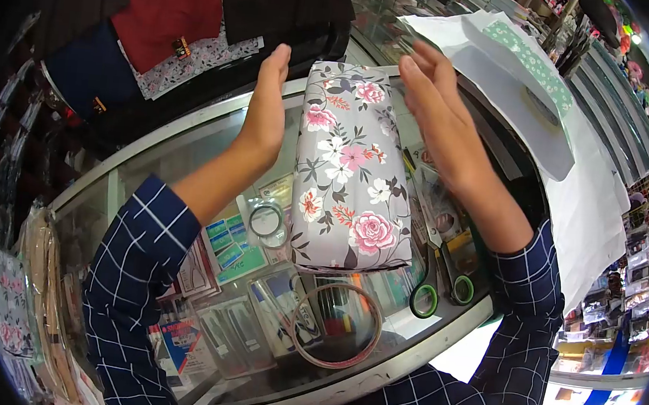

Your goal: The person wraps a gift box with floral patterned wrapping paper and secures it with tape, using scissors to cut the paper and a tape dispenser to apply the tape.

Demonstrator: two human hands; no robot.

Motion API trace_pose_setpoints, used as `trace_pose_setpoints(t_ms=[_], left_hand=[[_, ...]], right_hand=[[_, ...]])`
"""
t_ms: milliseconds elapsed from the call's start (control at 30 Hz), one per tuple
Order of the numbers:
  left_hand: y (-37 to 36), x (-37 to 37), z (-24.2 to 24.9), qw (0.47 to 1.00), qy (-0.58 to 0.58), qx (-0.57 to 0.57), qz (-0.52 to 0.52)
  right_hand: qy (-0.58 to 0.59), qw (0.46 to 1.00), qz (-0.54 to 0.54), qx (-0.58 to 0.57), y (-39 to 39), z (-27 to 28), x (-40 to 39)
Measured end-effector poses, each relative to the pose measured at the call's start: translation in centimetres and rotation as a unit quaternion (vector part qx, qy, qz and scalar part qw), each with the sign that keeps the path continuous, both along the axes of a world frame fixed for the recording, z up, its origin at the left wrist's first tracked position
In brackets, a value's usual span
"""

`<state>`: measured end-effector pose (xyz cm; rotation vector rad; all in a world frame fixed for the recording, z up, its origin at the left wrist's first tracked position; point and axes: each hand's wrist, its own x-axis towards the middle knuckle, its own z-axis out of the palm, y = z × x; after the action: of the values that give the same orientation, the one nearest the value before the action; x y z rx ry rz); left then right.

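Note:
A box-shaped parcel in grey floral wrapping paper (342,181) lies lengthwise on the glass counter. To its left, my left hand (265,116) is held upright with fingers extended, apart from the parcel. My right hand (440,112) is raised near the parcel's far right corner, fingers stretched out and slightly blurred; neither hand holds anything. Scissors with green and black handles (425,300) lie right of the parcel, handles toward me. Close to the near end of the parcel is a large tape roll (374,338). A smaller ring-shaped roll (253,223) is to the left.
Packaged goods show through the glass counter (226,136). At the right are white sheets (591,203) and a green patterned piece (526,58), with another tape roll (541,109). Dark and red garments (175,16) are at the far left. Wrapped bundles (47,286) stand at the near left.

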<state>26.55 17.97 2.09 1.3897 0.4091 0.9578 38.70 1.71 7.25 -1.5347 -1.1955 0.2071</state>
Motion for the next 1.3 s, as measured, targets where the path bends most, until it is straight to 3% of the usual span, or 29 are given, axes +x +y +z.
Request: trace_pose_setpoints(t_ms=[133,167,200,233,300,433,567,600,800,867,900,933,967,1000,1033,1100,1133,1167,1233,1300], left_hand=[[-3.0,-2.3,0.3,0.992,0.032,-0.112,-0.043],[-4.0,-2.8,0.5,0.989,0.040,-0.131,-0.055],[-7.0,-3.2,3.4,0.966,-0.003,-0.194,-0.169],[-6.8,-3.2,3.3,0.962,-0.011,-0.206,-0.177],[-6.6,-3.1,3.0,0.953,-0.028,-0.230,-0.195],[-6.6,-3.3,3.1,0.953,-0.025,-0.218,-0.211],[-6.7,-3.1,2.5,0.972,-0.021,-0.198,-0.122],[-6.1,-3.4,2.4,0.969,-0.029,-0.189,-0.158],[-6.0,-3.2,2.3,0.988,-0.038,-0.078,-0.126],[-5.0,-2.7,1.2,0.983,-0.085,-0.048,-0.158],[-4.1,-3.0,0.9,0.984,-0.048,0.143,-0.090],[-3.0,-3.6,0.8,0.944,-0.009,0.328,-0.017],[-2.2,-3.8,0.7,0.864,0.030,0.500,0.058],[-2.1,-3.3,1.0,0.855,-0.052,0.516,0.032],[-1.9,-3.6,1.3,0.826,-0.028,0.563,0.007],[-1.8,-4.5,1.7,0.761,0.022,0.646,-0.045],[-2.0,-4.5,1.8,0.793,0.021,0.600,-0.105],[-1.9,-4.5,1.9,0.783,0.029,0.612,-0.111],[-1.4,-4.8,2.0,0.761,0.045,0.635,-0.124],[-1.5,-5.0,1.8,0.776,0.040,0.621,-0.102]], right_hand=[[0.215,0.974,0.020,-0.069,0.5,-2.4,-1.4],[0.223,0.972,0.043,-0.054,0.6,-3.2,-1.4],[0.232,0.970,0.067,-0.039,0.7,-3.8,-1.7],[0.240,0.966,0.091,-0.024,0.8,-4.2,-2.0],[0.304,0.952,0.034,0.017,1.5,-4.5,-3.0],[0.352,0.935,0.025,-0.009,1.4,-4.1,-3.0],[0.337,0.938,0.059,-0.053,0.7,-3.0,-2.9],[0.328,0.942,0.052,-0.046,0.3,-1.9,-3.8],[0.210,0.976,0.051,-0.017,0.7,-1.9,-1.5],[0.071,0.996,0.028,0.055,0.6,-1.6,-0.9],[0.000,0.996,0.017,0.091,0.5,-1.2,-0.8],[-0.115,0.985,0.009,0.129,0.2,-1.0,-0.6],[-0.194,0.972,0.034,0.133,-0.1,-0.7,-0.4],[-0.271,0.951,0.058,0.136,-0.3,-0.3,-0.2],[-0.346,0.924,0.081,0.139,-0.4,0.0,-0.2],[-0.321,0.931,0.168,0.052,-0.5,-0.3,-0.4],[-0.292,0.934,0.207,-0.004,-0.7,-0.3,-0.4],[-0.261,0.932,0.243,-0.060,-0.9,-0.3,-0.3],[-0.279,0.928,0.244,-0.046,-0.8,-0.7,0.6],[-0.321,0.919,0.225,-0.045,-0.6,-1.0,1.3]])
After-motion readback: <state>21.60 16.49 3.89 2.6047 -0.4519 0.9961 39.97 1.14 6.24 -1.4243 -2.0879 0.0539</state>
